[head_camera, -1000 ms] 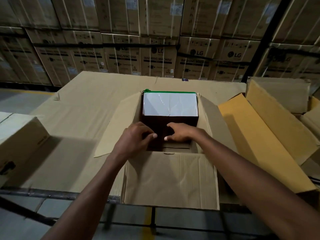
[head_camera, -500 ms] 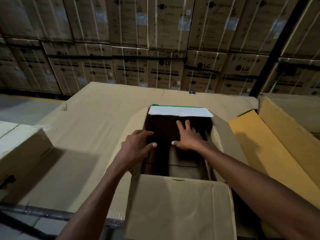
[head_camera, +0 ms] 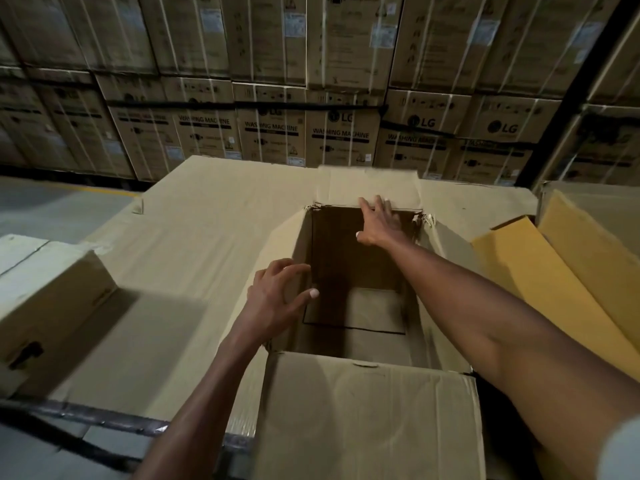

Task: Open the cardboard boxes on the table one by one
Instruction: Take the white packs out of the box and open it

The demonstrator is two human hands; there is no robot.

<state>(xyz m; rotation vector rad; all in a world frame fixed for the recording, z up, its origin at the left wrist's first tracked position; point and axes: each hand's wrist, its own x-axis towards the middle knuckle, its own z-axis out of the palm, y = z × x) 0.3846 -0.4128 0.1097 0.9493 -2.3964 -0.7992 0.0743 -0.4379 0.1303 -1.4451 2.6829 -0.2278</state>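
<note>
Our cardboard box [head_camera: 363,403] sits open at the desk's [head_camera: 207,216] near edge. Right hand [head_camera: 379,221] presses spread fingers on its far flap [head_camera: 369,185]; left hand [head_camera: 277,299] hovers loosely spread, holding nothing. Light, stiff board — we'd take flaps by their free edges.

Right hand [head_camera: 379,223] extended flat; left hand [head_camera: 277,296] spread.

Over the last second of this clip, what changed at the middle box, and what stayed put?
The right hand left the box's middle and pushed the far flap up and back; its white, green-edged face no longer shows, and the open box now looks empty. The left hand drew back to the left rim, fingers spread. The near flap, closed box and yellow-lined box stayed.
</note>
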